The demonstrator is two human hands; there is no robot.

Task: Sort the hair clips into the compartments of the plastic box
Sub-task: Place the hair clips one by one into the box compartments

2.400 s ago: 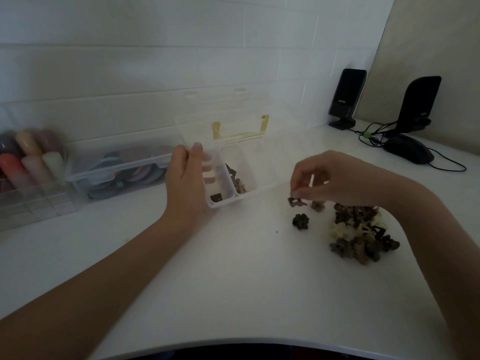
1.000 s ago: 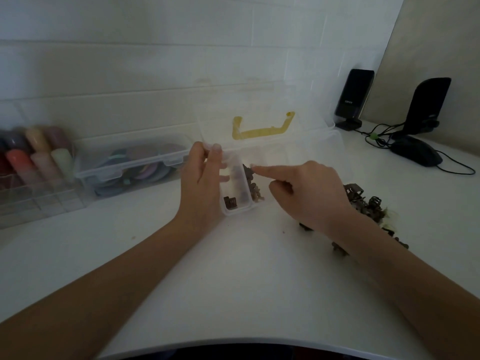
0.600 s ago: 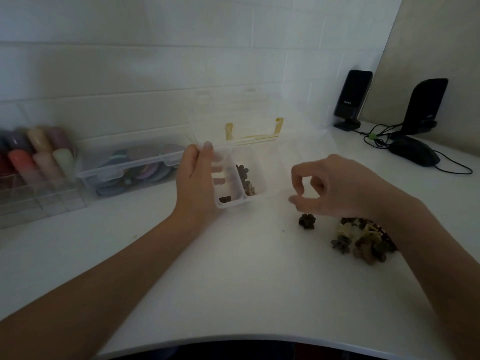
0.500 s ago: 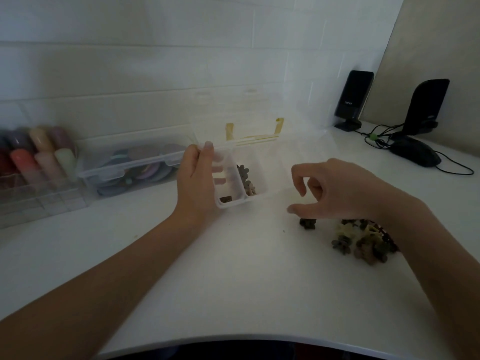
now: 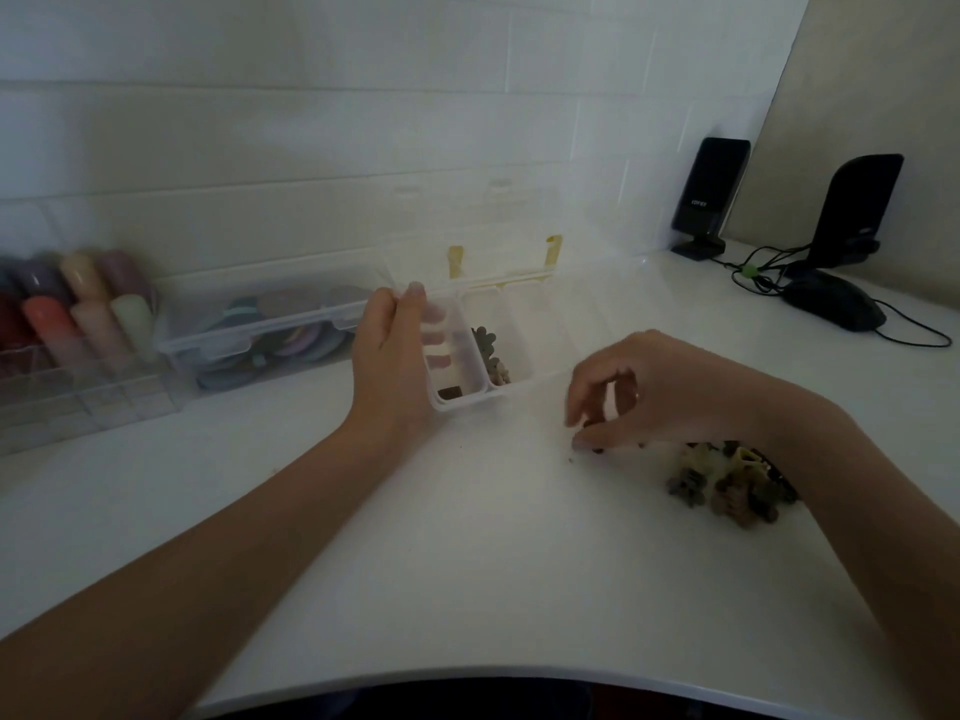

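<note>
Clear glossy plastic box (image 5: 519, 332), smooth white tabletop (image 5: 467, 563), matt black speakers (image 5: 709, 197).

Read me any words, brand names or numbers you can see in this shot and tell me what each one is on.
"EDIFIER", as best it reads: small pale lettering on the front of the left black speaker; it is tiny and partly blurred.
Right black speaker: a faint mark low on its side, too small to read.
Plastic box, storage cases by the wall and hair clips: no text visible.
</note>
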